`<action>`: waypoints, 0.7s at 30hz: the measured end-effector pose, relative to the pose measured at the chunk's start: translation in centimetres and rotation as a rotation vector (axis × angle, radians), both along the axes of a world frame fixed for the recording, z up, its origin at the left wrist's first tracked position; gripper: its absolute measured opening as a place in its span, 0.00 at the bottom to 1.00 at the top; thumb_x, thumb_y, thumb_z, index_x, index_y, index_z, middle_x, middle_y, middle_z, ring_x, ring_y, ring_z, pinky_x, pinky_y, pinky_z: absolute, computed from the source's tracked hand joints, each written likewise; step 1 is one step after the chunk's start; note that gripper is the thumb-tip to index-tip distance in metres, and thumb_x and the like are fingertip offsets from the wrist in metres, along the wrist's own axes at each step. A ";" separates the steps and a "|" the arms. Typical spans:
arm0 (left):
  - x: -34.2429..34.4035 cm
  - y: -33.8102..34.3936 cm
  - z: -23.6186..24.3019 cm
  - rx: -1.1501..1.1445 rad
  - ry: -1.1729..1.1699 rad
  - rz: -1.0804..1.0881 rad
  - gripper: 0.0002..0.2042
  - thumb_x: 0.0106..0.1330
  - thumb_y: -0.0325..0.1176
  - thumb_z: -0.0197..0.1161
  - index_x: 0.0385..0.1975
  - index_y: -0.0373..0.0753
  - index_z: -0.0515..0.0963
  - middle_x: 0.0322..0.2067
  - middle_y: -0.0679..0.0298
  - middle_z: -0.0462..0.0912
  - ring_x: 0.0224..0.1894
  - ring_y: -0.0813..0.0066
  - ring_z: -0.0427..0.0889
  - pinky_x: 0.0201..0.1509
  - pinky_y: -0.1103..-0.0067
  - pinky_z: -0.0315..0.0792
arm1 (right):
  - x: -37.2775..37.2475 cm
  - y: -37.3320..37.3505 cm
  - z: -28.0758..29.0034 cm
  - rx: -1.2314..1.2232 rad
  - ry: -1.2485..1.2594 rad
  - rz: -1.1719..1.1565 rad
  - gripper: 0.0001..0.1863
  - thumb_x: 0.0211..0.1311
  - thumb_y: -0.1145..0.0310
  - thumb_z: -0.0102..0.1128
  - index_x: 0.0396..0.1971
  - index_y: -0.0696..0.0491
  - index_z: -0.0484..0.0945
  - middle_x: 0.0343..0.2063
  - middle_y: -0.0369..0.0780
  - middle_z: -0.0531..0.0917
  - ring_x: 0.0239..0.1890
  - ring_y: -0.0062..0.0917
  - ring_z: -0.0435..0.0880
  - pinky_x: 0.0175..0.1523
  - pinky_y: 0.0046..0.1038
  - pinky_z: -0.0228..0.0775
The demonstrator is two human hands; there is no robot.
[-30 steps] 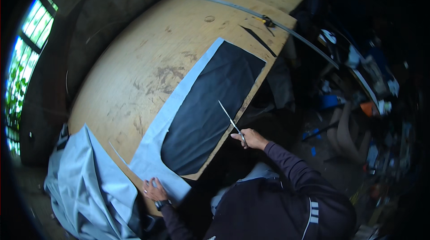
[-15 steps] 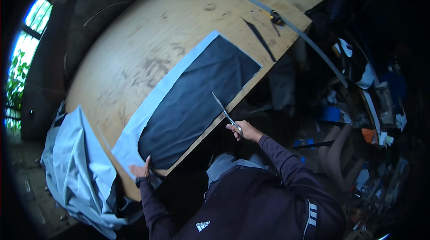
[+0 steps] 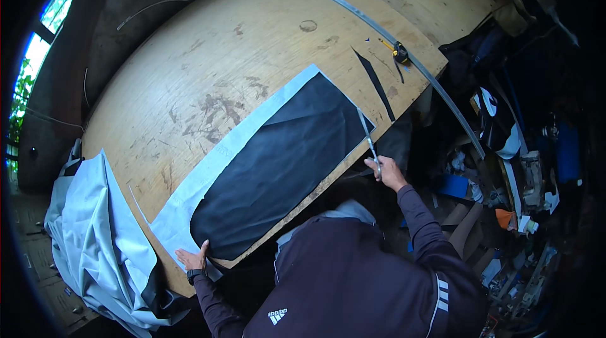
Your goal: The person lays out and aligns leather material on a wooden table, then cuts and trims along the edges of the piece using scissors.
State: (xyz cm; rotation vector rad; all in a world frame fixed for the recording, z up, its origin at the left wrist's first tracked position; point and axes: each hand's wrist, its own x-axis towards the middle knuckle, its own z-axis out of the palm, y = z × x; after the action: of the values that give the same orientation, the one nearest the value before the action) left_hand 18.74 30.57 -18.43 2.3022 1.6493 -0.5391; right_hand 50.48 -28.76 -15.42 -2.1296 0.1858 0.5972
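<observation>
Scissors (image 3: 371,141) — in right-hand fingers (image 3: 371,162)

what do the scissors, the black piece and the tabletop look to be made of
Scissors: shiny metal, probably steel, from the silvery blades. Black piece: smooth, flexible sheet, perhaps vinyl or leather, given its soft sheen and shallow creases. Tabletop: wood, likely plywood, worn finish, with tan streaky grain and dark stains.

I see a long grey metal strip (image 3: 442,88) overhanging the pale wooden table (image 3: 154,88), a black-and-yellow tape measure (image 3: 401,54) by it. Rightward, a blue rectangular piece (image 3: 452,185) and an orange scrap (image 3: 504,218) sit in clutter (image 3: 517,287); leftward, a bright window (image 3: 58,7) shows greenery (image 3: 23,88).
</observation>
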 end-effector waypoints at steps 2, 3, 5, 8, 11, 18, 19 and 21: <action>0.4 0.0 -0.1 -0.005 -0.012 0.005 0.69 0.46 0.78 0.65 0.73 0.22 0.44 0.76 0.39 0.41 0.79 0.45 0.39 0.80 0.61 0.41 | 1.0 2.2 0.9 -0.063 -0.029 0.126 0.24 0.65 0.48 0.68 0.27 0.56 0.79 0.15 0.33 0.74 0.17 0.16 0.72 0.25 0.23 0.66; 0.6 0.0 -0.2 0.011 0.010 0.002 0.68 0.47 0.77 0.65 0.74 0.24 0.45 0.76 0.40 0.41 0.79 0.46 0.40 0.80 0.61 0.41 | 1.8 2.4 -1.0 -0.024 -0.025 0.165 0.22 0.64 0.50 0.69 0.28 0.56 0.80 0.15 0.33 0.73 0.17 0.15 0.71 0.25 0.24 0.66; -0.3 0.0 -1.0 0.024 0.038 0.028 0.67 0.47 0.77 0.65 0.74 0.26 0.46 0.77 0.42 0.41 0.79 0.47 0.40 0.80 0.61 0.42 | 3.8 4.7 -1.1 -0.056 0.012 0.245 0.24 0.65 0.48 0.68 0.25 0.55 0.77 0.15 0.32 0.74 0.18 0.16 0.73 0.26 0.24 0.67; -1.5 -1.5 -1.7 0.255 -0.029 -0.001 0.63 0.43 0.73 0.71 0.74 0.35 0.55 0.76 0.47 0.49 0.78 0.49 0.47 0.76 0.47 0.48 | 7.0 6.1 -0.1 -0.096 0.089 0.319 0.25 0.67 0.47 0.66 0.24 0.55 0.75 0.16 0.32 0.75 0.18 0.17 0.75 0.26 0.24 0.67; 0.0 -5.4 -1.6 0.585 -0.312 -0.182 0.41 0.50 0.50 0.76 0.64 0.38 0.71 0.66 0.46 0.67 0.69 0.47 0.63 0.72 0.55 0.58 | 9.1 5.8 -0.4 0.078 0.311 0.310 0.25 0.70 0.46 0.61 0.26 0.55 0.74 0.17 0.34 0.76 0.19 0.18 0.76 0.26 0.23 0.69; 22.5 -23.3 -2.3 0.421 -0.666 -0.260 0.21 0.63 0.42 0.67 0.54 0.42 0.80 0.62 0.52 0.73 0.66 0.48 0.68 0.69 0.56 0.60 | 12.6 3.3 1.1 0.200 0.493 0.410 0.25 0.73 0.45 0.55 0.27 0.53 0.74 0.18 0.34 0.77 0.20 0.17 0.76 0.29 0.21 0.68; 24.9 -25.1 -3.1 0.378 -0.641 -0.202 0.24 0.66 0.46 0.65 0.59 0.43 0.77 0.66 0.51 0.68 0.70 0.46 0.62 0.73 0.51 0.53 | 13.5 3.1 1.1 0.186 0.507 0.433 0.25 0.73 0.45 0.55 0.27 0.53 0.74 0.18 0.34 0.77 0.20 0.17 0.76 0.29 0.21 0.68; 29.6 -27.9 -3.4 0.273 -0.660 -0.145 0.27 0.68 0.49 0.63 0.64 0.43 0.72 0.70 0.49 0.61 0.74 0.45 0.54 0.75 0.47 0.44 | 15.9 2.0 1.1 0.145 0.548 0.554 0.24 0.72 0.45 0.56 0.28 0.53 0.74 0.18 0.34 0.77 0.21 0.18 0.77 0.30 0.21 0.68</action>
State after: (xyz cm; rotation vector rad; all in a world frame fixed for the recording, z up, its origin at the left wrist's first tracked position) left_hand 48.37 2.66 -21.85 2.4158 1.2885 0.4193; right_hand 66.39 -26.80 -14.35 -1.8261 -0.1550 1.4696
